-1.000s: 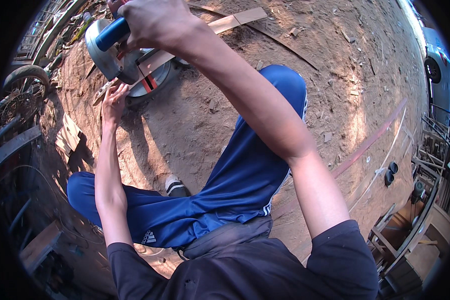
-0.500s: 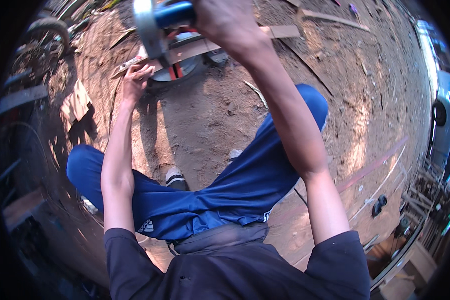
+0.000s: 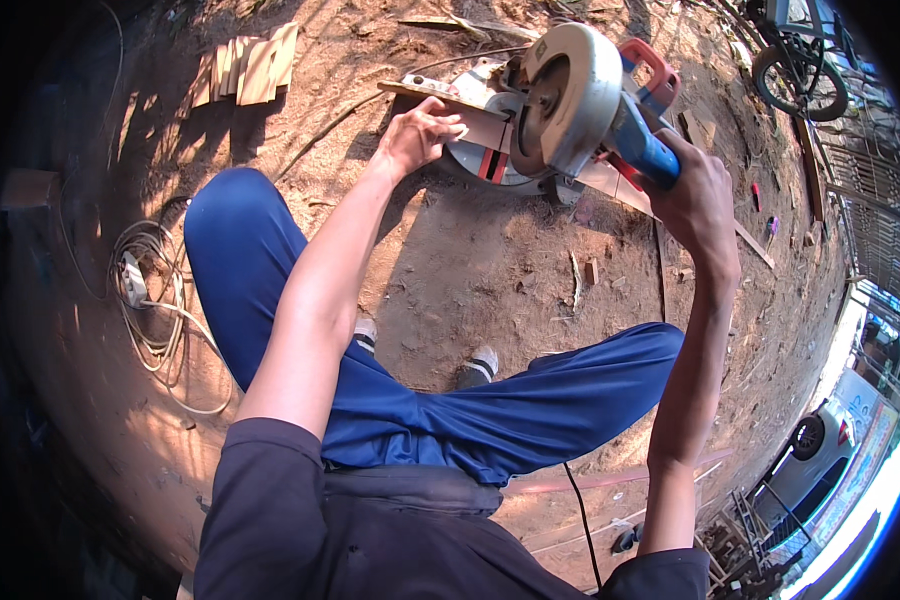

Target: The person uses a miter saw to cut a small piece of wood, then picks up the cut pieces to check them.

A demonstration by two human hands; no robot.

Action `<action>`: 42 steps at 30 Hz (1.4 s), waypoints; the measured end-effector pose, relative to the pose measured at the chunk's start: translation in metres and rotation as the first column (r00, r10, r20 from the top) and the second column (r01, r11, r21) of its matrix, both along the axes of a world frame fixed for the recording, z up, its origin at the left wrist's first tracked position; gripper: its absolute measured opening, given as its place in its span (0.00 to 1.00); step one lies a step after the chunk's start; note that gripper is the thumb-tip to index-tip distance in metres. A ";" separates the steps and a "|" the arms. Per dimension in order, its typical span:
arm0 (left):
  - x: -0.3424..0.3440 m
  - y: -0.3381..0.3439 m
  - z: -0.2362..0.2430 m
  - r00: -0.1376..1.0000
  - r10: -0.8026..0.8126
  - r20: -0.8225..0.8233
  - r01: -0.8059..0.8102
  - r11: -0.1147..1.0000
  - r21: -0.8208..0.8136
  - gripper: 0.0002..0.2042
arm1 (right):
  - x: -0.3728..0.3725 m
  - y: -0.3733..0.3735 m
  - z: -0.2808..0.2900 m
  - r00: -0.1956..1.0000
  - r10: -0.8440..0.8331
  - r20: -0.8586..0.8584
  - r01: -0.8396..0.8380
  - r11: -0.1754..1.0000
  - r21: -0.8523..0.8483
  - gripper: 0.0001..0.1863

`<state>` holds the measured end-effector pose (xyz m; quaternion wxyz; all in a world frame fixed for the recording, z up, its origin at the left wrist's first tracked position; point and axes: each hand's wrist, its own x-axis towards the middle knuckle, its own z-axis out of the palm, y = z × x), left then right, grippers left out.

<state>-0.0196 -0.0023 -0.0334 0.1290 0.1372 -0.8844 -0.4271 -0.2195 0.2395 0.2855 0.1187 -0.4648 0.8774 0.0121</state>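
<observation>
On the dirt ground ahead stands a mitre saw (image 3: 582, 95) with a pale round blade guard and a blue handle (image 3: 645, 152). My right hand (image 3: 705, 200) is wrapped round that handle. A flat wooden board (image 3: 484, 127) lies across the saw's base, passing below the blade, and sticks out to the right. My left hand (image 3: 417, 138) grips this board near its left end, beside the saw's fence (image 3: 432, 88), with its fingers bent over the edge. The red slotted insert (image 3: 491, 165) of the base shows just left of the guard. The lower blade is partly hidden.
Several cut wood pieces (image 3: 255, 68) lie at the far left. A coiled cable with a white socket block (image 3: 132, 280) rests beside my left knee. A motorbike wheel (image 3: 799, 84) stands at far right, and a parked car (image 3: 815, 450) farther off to the right.
The view has swung, so the saw and both hands now appear farther right and more of the saw shows. My right hand stays on the handle and my left hand on the board.
</observation>
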 end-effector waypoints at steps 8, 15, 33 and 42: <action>0.000 -0.002 0.000 0.998 0.061 -0.006 -0.061 0.998 -0.014 0.26 | 0.043 0.034 -0.058 0.982 -0.053 -0.180 0.018 0.982 -0.189 0.20; 0.002 -0.001 0.001 0.996 0.066 -0.058 -0.069 0.996 -0.052 0.26 | 0.077 0.058 -0.120 0.976 -0.059 -0.211 -0.008 0.953 -0.304 0.24; -0.003 0.001 0.005 0.998 0.059 -0.025 -0.060 0.998 -0.029 0.27 | 0.086 0.062 -0.131 0.967 -0.124 -0.223 0.036 0.931 -0.363 0.23; -0.004 -0.002 -0.006 0.997 0.056 0.046 -0.068 0.949 0.309 0.27 | 0.074 0.061 -0.124 0.977 -0.098 -0.187 0.021 0.928 -0.373 0.27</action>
